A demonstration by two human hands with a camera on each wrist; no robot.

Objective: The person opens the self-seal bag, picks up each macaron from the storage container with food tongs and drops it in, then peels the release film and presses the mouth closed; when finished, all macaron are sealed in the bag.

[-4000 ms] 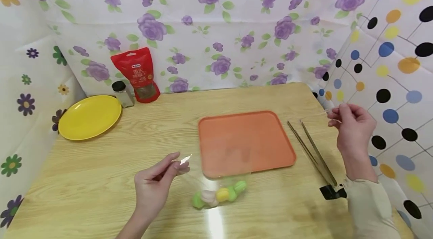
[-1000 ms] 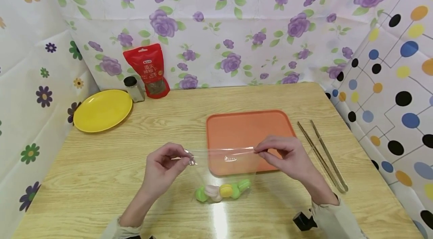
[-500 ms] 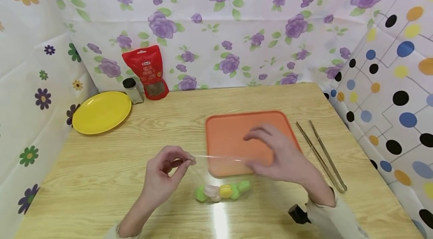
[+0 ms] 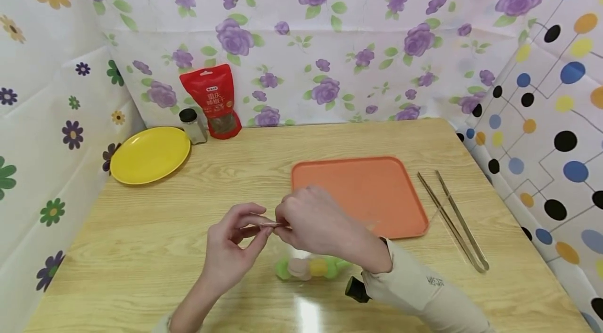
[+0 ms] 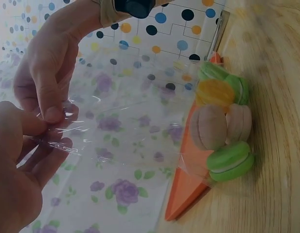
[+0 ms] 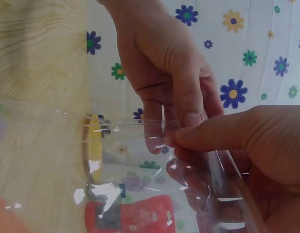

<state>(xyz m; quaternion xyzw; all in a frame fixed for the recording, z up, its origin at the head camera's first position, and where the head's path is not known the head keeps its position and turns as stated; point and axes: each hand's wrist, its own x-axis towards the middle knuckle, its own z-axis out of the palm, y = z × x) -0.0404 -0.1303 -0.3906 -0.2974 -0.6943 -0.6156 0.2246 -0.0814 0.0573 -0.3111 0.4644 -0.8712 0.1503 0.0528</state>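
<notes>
A clear plastic bag hangs upright from both hands, its film shiny near the top edge. Green, white and yellow macarons lie along its bottom, close over the wooden table; the left wrist view shows these macarons larger. My left hand pinches the bag's upper edge at the left corner between thumb and fingers. Right beside it, my right hand pinches the same edge, thumb against fingers. In the right wrist view the thumbs of the right hand and left hand nearly meet on the film.
Behind the hands lies an orange tray. Metal tongs rest to its right. A yellow plate, a black-capped jar and a red pouch stand at the back left. Patterned cloth walls the table.
My right hand has come from the far right to the bag's right end, let go there, then moved left along the top edge to my left hand. The left hand keeps its pinch.
</notes>
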